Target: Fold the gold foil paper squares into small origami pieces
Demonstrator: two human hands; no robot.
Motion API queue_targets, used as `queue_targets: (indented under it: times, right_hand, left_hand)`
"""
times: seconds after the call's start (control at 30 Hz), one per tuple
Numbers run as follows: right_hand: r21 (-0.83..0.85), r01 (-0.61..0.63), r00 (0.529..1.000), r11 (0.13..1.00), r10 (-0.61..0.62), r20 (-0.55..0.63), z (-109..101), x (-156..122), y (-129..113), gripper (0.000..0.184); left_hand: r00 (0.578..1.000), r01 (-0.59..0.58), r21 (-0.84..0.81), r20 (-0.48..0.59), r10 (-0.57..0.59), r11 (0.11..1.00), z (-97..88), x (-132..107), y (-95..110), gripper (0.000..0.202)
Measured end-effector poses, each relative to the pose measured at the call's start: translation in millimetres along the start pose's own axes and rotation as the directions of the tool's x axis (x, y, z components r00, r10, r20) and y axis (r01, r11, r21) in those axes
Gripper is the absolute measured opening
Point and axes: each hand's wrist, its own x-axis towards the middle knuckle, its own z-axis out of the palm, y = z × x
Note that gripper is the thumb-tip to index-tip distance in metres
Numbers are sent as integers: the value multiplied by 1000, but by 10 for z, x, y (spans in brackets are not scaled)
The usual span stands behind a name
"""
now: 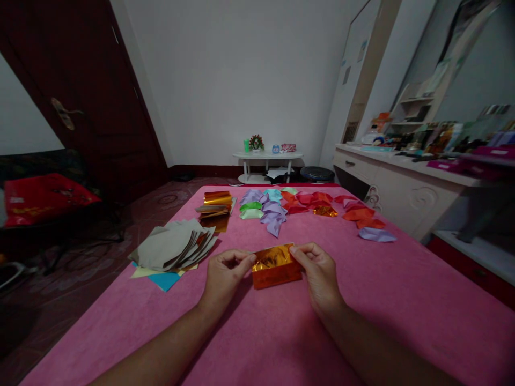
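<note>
A shiny gold-orange foil paper, creased lengthwise, is held up over the pink cover between my two hands. My left hand pinches its left edge between thumb and fingers. At the upper right corner, my right hand grips it the same way. To the left lies a loose pile of greyish paper sheets, with a blue sheet poking out below. Behind that pile sits a stack of gold foil papers.
Folded paper pieces lie across the far side, among them purple ones, red ones and an orange one. A white side table stands by the wall. A cluttered dresser is on the right, a red bag on the left.
</note>
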Motion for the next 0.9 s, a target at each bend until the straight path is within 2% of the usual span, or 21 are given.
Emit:
queue_targets:
  times: [0.23,0.33,0.47,0.53,0.6,0.77,0.9]
  right_hand:
    - [-63,45,999,997,-44,14,10,-9,-64,27]
    - [-170,70,998,983,-68,17,6,0,-69,25]
    - [-361,98,995,928,-87,48,-9,43,-42,19]
    - [-440,110,993,891,-76,94,-14,72,-27,15]
    - [-540,126,989,832,-64,132,-18,99,-16,13]
    - [-778,182,982,602,-66,179,-24,135,-12,6]
    - [-853,230,972,469,-67,225,-9,116,-52,5]
  left_hand:
    - [999,23,13,-35,-23,1000,5,4,-36,22]
    - [999,17,40,-34,-16,999,2,38,-97,23]
    - [998,37,77,49,-41,996,-41,98,-186,19]
    - [994,15,169,107,-34,985,-67,116,-204,15]
    - [988,-53,315,155,4,948,-81,119,-201,12]
    - [959,-213,581,277,55,786,-57,81,-153,14]
    - [942,-291,743,331,47,602,-47,46,-91,21]
